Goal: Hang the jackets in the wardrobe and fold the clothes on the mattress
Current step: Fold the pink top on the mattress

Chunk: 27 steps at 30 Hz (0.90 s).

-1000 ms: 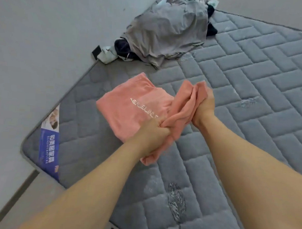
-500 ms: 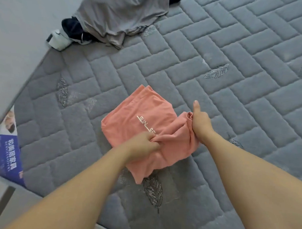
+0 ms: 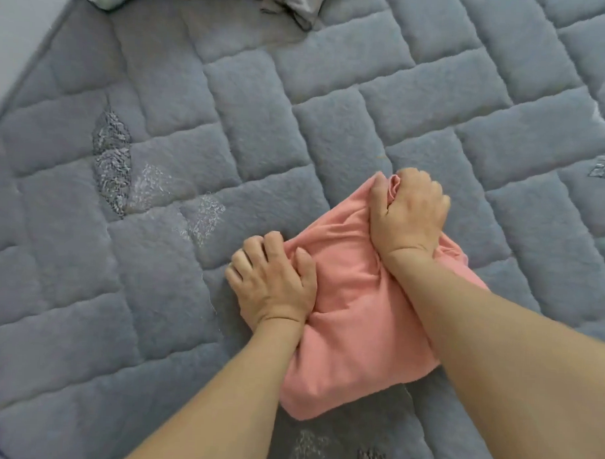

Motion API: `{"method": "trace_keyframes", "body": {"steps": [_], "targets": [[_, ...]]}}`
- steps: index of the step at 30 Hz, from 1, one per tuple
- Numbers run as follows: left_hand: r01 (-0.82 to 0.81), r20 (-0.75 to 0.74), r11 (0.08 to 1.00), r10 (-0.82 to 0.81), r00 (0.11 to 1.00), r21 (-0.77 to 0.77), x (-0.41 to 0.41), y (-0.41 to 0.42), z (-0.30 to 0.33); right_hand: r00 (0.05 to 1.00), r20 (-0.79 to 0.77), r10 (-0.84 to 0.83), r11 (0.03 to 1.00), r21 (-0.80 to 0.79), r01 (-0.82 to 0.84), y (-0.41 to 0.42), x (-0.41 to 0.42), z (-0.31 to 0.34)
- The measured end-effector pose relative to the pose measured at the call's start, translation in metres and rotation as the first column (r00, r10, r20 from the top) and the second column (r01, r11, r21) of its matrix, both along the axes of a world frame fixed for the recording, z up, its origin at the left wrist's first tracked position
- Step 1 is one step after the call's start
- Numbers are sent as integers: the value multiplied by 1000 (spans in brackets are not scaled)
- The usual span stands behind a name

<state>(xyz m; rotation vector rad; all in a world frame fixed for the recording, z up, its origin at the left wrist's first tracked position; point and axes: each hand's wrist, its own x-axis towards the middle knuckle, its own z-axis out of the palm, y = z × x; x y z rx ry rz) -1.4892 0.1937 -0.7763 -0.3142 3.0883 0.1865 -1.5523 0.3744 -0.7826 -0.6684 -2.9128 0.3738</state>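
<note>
1. While the pink garment (image 3: 359,320) lies bunched on the grey mattress (image 3: 229,130), both hands grip it.
2. Left hand (image 3: 275,290) clutches its left edge, fingers curled.
3. Right hand (image 3: 406,212) is clenched round its far corner.
4. Grey clothes (image 3: 295,2) lie at the top edge.

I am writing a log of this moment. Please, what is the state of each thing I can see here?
pink garment: folded into a bundle, lying on the mattress
left hand: grips the garment's left edge
right hand: grips the garment's far corner
grey clothes: unfolded, at the far edge
mattress: bare, quilted
</note>
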Motion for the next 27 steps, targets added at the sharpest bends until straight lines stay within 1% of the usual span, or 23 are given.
{"method": "trace_keyframes", "body": {"steps": [1,2,4,6,9,21,24,25,27], "targets": [[-10,-27,1000,10,1000,4,1,-1,-7,1000,-13,1,1000,-3,-1,-1,-1,-4],[-5,-24,1000,5,1000,11,1,-1,-10,1000,0,1,1000,-4,-1,1,-2,-4],[10,28,1000,-10,1000,-5,2,-1,-6,998,57,10,1000,-27,-9,0,-2,4],[4,63,1000,-5,998,15,2,2,-3,995,96,18,999,-42,-14,0,-1,5],[-3,95,999,0,995,34,-2,3,-7,997,77,13,998,-65,-8,1,-5,2],[17,55,999,-19,998,34,-3,0,-6,995,93,27,996,-85,-19,1,-5,6],[51,31,996,-53,998,76,1,-5,3,994,105,37,986,-163,-19,2,2,15],[74,39,992,-78,996,102,2,-7,8,988,142,62,979,-200,-32,3,5,19],[127,112,977,-147,983,169,2,-10,20,957,262,124,950,-309,-38,8,19,32]]}}
